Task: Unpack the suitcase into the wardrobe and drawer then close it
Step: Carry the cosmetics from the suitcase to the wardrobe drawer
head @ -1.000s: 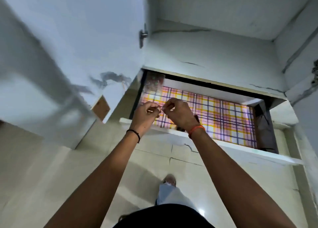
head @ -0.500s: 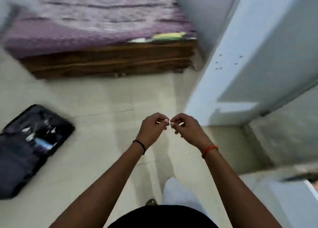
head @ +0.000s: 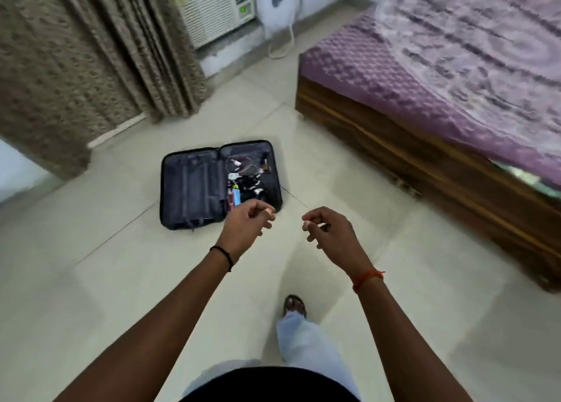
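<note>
curtain [head: 76,52], patterned, brown, hanging to the floor [head: 91,295] along the room's left side. air cooler [head: 212,6], white grille, at the far wall just right of the curtain. suitcase [head: 194,189], dark, lying open flat on the floor ahead of the person; left half bare lining with straps, right half holding a small heap of loose items [head: 246,180], cables and small toiletries by the look, too small to itemise. its long axis runs away from the person, hinge down the middle. left hand [head: 247,224], fingers loosely curled, holding nothing visible, overlapping the suitcase's near right corner in the view, though raised above it. right hand [head: 329,230], fingers likewise loosely curled and holding nothing, over bare floor, apart from the case. judgement: the suitcase lies forward and left of both hands; the left hand is nearer, and the remaining items sit on its side. bed [head: 455,82], purple quilted cover on a wooden base, along the right side of the room. floor pale tile.
</note>
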